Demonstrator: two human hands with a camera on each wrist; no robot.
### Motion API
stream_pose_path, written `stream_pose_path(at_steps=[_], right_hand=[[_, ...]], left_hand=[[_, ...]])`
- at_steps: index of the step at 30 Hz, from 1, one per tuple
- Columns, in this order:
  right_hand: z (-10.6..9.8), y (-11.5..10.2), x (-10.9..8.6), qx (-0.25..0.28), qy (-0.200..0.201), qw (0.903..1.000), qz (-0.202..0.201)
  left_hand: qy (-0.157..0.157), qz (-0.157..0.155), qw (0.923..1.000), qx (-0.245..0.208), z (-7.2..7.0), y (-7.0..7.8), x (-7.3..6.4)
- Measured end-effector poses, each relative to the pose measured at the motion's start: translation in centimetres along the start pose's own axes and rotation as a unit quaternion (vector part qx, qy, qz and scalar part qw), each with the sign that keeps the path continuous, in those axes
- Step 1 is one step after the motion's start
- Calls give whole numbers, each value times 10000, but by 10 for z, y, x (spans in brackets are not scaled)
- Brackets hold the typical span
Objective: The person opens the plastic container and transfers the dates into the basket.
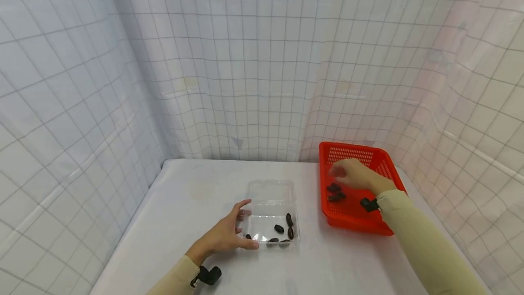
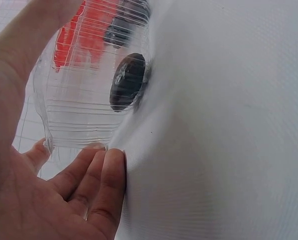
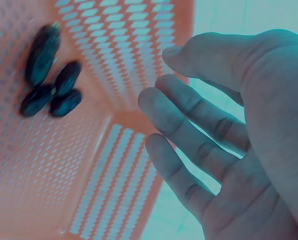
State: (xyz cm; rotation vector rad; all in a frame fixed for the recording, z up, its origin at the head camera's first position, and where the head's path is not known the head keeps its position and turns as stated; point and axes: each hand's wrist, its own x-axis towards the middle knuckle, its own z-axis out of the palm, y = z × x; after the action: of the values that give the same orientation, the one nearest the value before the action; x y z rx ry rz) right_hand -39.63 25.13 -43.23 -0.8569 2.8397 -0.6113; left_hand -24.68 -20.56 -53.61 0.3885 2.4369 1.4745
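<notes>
On the white table an open clear plastic clamshell box (image 1: 262, 224) lies with its lid tipped back. Several small dark oval fruits (image 1: 279, 229) are inside it; their exact kind cannot be told. My left hand (image 1: 223, 235) holds the box at its left side, thumb along the near wall and fingers at the left and rear. One dark fruit (image 2: 129, 82) shows through the box wall in the left wrist view. Over the red basket (image 1: 323, 167) hovers my right hand (image 1: 352, 174), fingers loosely bent, holding nothing. Several more dark fruits (image 3: 41, 55) lie in the basket, apart from the fingertips.
The red basket has slotted sides and stands at the table's right rear, to the right of the box. A white gridded curtain (image 1: 245, 81) encloses the table (image 1: 196, 190) at the back and both sides. Each wrist wears a small black camera (image 1: 210, 275).
</notes>
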Motion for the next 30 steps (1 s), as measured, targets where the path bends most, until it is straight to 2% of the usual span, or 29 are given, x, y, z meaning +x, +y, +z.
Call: stream_pose_path(at_steps=[4, 7, 16, 20, 30], right_hand=[[0, -22, 1, -292, 292, 9981, -451], [4, -37, 2, -414, 328, 9967, -619], [16, -76, 5, -376, -72, 9958, -829], [21, -90, 8, -431, -277, 9931, -1052], [41, -113, 15, -329, -813, 9861, -1408]], left_hand=[[34, 23, 10000, 21, 0, -1, 0], [35, 48, 10000, 64, 1, -3, 0], [-131, 200, 9996, 136, -2, -2, 3], [-255, 232, 9994, 82, -7, -1, 6], [-702, 241, 9972, -78, -19, -7, 4]])
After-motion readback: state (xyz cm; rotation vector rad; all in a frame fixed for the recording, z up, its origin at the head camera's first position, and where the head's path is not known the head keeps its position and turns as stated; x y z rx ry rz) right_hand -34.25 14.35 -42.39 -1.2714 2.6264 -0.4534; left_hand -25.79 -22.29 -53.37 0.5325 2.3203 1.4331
